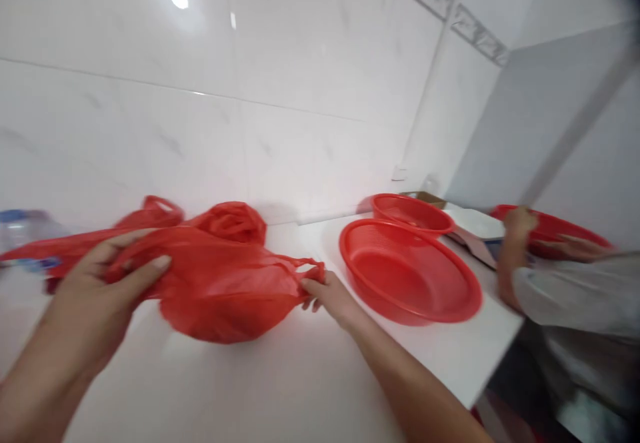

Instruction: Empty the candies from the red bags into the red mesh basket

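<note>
A red plastic bag is stretched between my two hands over the white table. My left hand pinches its left side between thumb and fingers. At its right end, my right hand is closed on the bag's handle. The lower part of the bag sags, and its contents, if any, cannot be made out. Behind it lie more crumpled red plastic bags, close against the wall.
Two red plastic basins stand on the white table to the right. Beyond them a co-worker's hand is at another red basin. A clear bottle with a blue cap is at the far left. A tiled wall rises behind.
</note>
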